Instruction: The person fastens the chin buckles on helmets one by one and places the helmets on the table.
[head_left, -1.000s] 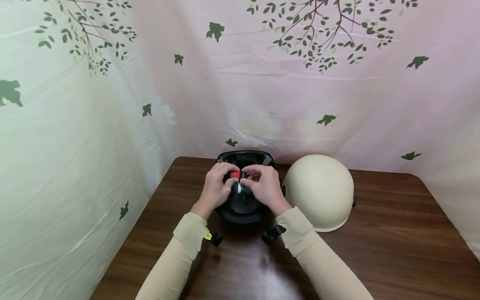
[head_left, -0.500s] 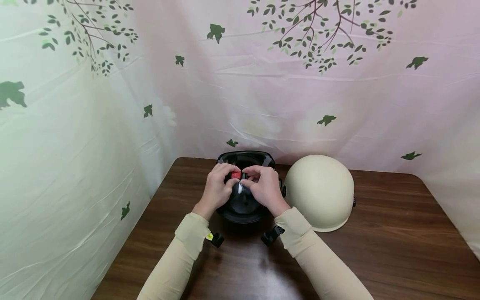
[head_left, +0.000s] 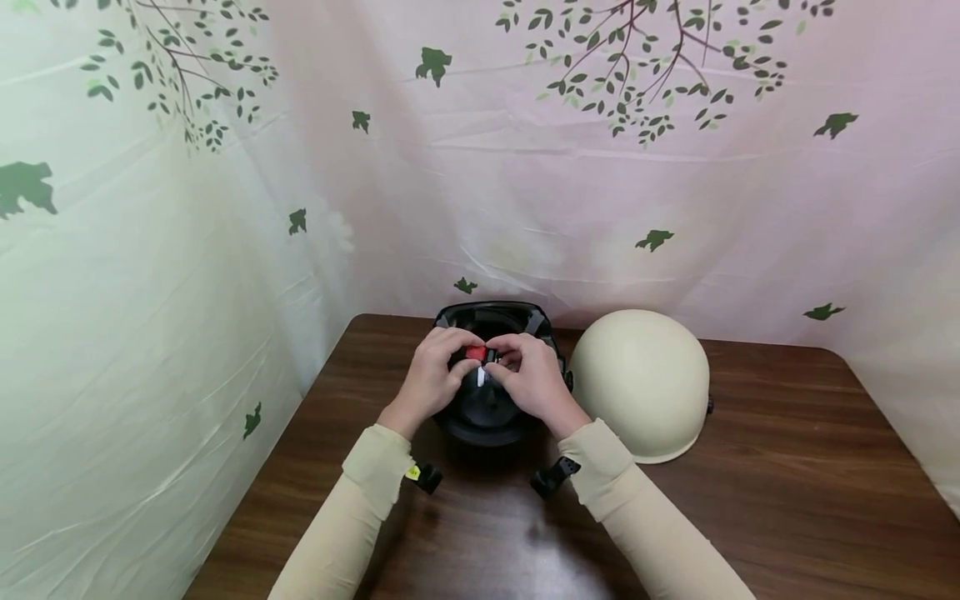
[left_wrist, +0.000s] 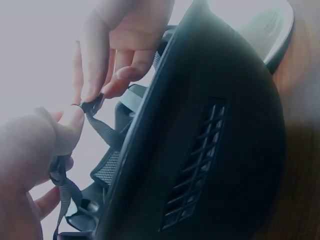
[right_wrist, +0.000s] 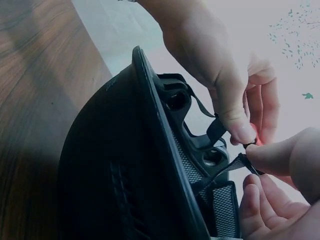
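Observation:
A black helmet (head_left: 487, 421) lies upside down on the table, its padded inside and straps facing up. Above the opening, my left hand (head_left: 435, 371) pinches the red part of a strap buckle (head_left: 476, 353) between thumb and fingers. Opposite it, my right hand (head_left: 534, 379) pinches the buckle's black part (head_left: 491, 357) with its strap (right_wrist: 227, 167). The two parts sit end to end; fingers cover the join, so I cannot tell if they are clipped together. A small white tag (head_left: 481, 377) hangs below the buckle.
To the right of the black helmet stands a cream helmet (head_left: 641, 383), dome up. Both rest on a dark wood table (head_left: 795, 467). A leaf-printed curtain (head_left: 525, 192) hangs behind and along the left side.
Both hands keep their pinch on the buckle and have shifted very slightly to the right. My right wrist has turned a little outward. The helmets have stayed in place.

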